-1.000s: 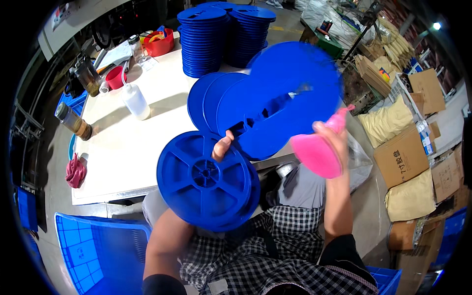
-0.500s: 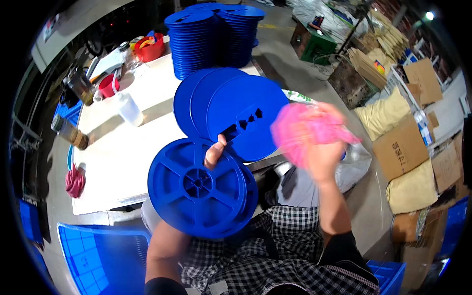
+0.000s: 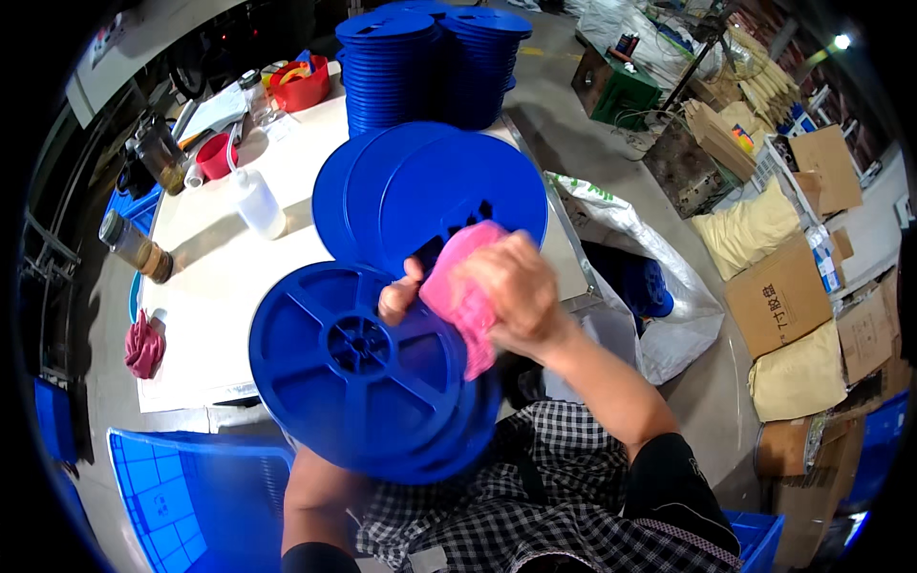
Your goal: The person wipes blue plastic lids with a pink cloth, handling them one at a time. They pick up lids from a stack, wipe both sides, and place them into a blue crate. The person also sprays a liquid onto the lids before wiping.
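Observation:
My left hand (image 3: pixel 399 292) grips a few round blue plastic reel flanges with a ribbed, spoked face and a hub at the centre. The nearest blue reel flange (image 3: pixel 306 382) is tilted toward me above the table's near edge; most of the hand is hidden beneath. My right hand (image 3: pixel 521 291) is closed on a bunched pink cloth (image 3: pixel 463 286), which lies over the right rim of the held flanges. Just beyond both hands, several smooth blue discs (image 3: pixel 468 181) overlap in a fan on the white table (image 3: pixel 205 325).
Tall stacks of blue discs (image 3: pixel 387 81) stand at the table's far end. A squeeze bottle (image 3: pixel 256 205), a jar (image 3: pixel 134 246) and a red basket (image 3: pixel 301 88) are on the left. Blue crates (image 3: pixel 181 487) flank me. A white sack (image 3: pixel 678 325) stands right, near cardboard boxes (image 3: pixel 781 296).
My right hand has brought the pink cloth in from the right onto the held flanges. My left hand and the flanges have shifted slightly left.

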### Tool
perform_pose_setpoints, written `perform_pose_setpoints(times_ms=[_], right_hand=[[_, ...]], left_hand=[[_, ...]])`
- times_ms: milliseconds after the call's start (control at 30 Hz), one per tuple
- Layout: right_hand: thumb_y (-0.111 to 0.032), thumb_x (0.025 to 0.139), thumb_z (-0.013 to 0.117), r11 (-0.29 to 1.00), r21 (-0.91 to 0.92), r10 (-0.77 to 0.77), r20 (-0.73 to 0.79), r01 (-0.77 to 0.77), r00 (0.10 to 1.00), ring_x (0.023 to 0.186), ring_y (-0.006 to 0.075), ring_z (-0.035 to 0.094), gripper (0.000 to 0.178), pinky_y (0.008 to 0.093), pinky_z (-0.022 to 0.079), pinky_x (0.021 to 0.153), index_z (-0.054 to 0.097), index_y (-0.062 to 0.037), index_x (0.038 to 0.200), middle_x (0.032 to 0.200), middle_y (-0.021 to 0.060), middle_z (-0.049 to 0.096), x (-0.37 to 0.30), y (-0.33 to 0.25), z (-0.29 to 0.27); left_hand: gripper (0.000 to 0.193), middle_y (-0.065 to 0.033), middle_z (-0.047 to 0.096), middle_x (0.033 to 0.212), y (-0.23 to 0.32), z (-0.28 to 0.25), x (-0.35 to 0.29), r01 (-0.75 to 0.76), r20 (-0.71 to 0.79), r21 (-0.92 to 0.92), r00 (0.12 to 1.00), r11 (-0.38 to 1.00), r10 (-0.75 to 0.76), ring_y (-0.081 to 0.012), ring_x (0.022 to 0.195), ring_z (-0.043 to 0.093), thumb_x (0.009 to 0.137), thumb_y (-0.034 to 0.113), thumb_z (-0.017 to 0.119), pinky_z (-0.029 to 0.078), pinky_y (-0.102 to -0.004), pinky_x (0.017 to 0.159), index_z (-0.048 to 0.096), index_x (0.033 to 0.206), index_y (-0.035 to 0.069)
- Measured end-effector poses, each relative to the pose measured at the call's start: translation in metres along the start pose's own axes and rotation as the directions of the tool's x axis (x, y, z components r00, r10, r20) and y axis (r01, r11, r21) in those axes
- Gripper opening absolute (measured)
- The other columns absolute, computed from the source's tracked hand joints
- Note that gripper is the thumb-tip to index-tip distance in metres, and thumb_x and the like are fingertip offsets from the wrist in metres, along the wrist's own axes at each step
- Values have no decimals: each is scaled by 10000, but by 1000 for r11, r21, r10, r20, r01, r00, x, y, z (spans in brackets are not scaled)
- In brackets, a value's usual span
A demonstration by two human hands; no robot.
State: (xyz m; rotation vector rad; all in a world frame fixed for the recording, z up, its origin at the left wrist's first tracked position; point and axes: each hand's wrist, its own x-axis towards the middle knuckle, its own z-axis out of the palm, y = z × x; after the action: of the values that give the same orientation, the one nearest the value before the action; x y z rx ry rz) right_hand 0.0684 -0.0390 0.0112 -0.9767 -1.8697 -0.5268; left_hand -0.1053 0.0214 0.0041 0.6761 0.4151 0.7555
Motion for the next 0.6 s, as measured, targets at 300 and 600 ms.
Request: perform_pose_setpoints(times_ms=[300, 600], right_hand=[[-146, 786, 762, 924, -338, -148, 120, 180, 982, 870, 231, 642, 163, 346, 554, 768, 664, -112, 912, 929, 31, 669, 14, -13, 4], [-203, 912, 716, 699, -123, 653, -292, -705, 699, 886, 284, 710, 359, 387, 551, 835, 644, 3, 1198, 1029, 138, 737, 0, 141, -87]], left_hand=[[227, -21, 666, 956, -8, 7, 7, 17, 33, -1, 999, 1000, -17, -130, 845, 657, 979, 289, 715, 559, -267, 774, 651, 1074, 93], [223, -18, 662, 946, 2, -6, 2, -10, -58, -5, 998, 1000, 10, -124, 835, 653, 978, 287, 715, 555, -263, 761, 651, 1068, 93]])
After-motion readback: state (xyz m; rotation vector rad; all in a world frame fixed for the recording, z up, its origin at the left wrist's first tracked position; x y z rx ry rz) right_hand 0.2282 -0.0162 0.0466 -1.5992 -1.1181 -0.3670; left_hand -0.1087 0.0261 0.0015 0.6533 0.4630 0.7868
